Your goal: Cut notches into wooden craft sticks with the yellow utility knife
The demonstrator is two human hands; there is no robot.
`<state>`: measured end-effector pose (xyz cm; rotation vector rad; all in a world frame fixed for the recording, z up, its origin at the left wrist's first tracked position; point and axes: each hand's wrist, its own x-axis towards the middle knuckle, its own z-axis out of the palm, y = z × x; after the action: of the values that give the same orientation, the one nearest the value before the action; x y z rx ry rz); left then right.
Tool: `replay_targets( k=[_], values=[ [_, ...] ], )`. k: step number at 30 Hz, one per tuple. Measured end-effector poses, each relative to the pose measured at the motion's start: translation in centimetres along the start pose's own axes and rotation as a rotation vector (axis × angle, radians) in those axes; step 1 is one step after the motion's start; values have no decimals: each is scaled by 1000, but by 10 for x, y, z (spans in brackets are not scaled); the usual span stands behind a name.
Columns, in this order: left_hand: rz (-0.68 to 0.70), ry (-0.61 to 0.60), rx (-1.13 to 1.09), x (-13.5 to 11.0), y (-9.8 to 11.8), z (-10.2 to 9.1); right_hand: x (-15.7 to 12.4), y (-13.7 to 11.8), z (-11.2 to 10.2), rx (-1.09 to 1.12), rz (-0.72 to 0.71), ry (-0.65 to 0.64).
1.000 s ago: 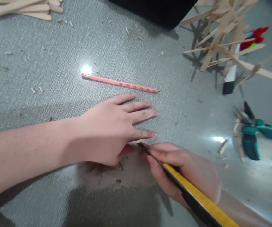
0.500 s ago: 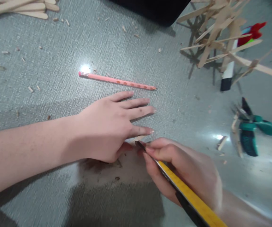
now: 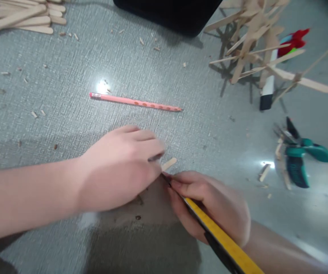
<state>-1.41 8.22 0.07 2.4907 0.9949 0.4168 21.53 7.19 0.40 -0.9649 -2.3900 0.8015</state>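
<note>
My right hand [image 3: 206, 205] grips a yellow and black utility knife [image 3: 218, 232] with its blade pointing up and left. The blade tip rests by a short wooden craft stick [image 3: 169, 164], whose rounded end sticks out beyond my left hand [image 3: 124, 167]. The fingers of that left hand are curled and pinched at the stick on the table; the rest of the stick is hidden under them. Just above lies a pink pencil [image 3: 135, 102] with an eraser end, its point to the right.
Green-handled pliers [image 3: 296, 160] lie at the right beside wood scraps [image 3: 265, 172]. A frame of craft sticks [image 3: 252, 53] stands at the upper right, near a white marker [image 3: 267, 91] and a red object [image 3: 295, 42]. Craft sticks [image 3: 24, 17] are piled upper left, a black object [image 3: 169, 13] top centre.
My left hand has gone from flat with spread fingers to curled, drawing back from the pencil. More of the stick's rounded end shows. The knife stays at the stick; the view has shifted slightly.
</note>
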Motion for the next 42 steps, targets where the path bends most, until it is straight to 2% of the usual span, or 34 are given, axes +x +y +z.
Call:
replay_targets(
  k=[2,3,7,12,18,27,30,33,36,38,42],
  values=[
    [-107,8,48,-6,16,0,-2,0,1,20,12,13],
    [-118,34,71,-8,23,1,-2,0,2,31,14,18],
    [-56,173,167,-14,43,10,-3,2,1,76,-8,33],
    [35,232,302,-17,49,16,1,5,-3,76,-59,74],
    [63,213,350,-15,52,16,-2,0,-1,58,-17,88],
    [76,253,343,-16,52,19,-3,-2,0,42,-18,115],
    [60,263,327,-16,51,20,0,0,-5,72,-36,80],
    [41,267,288,-16,45,18,2,5,-10,142,-51,63],
    [68,208,193,-15,30,12,1,13,-12,201,-36,100],
    [-48,128,136,-15,21,7,0,17,-12,218,-39,83],
    [-186,94,102,-18,12,1,-1,17,-12,155,-79,32]
  ],
)
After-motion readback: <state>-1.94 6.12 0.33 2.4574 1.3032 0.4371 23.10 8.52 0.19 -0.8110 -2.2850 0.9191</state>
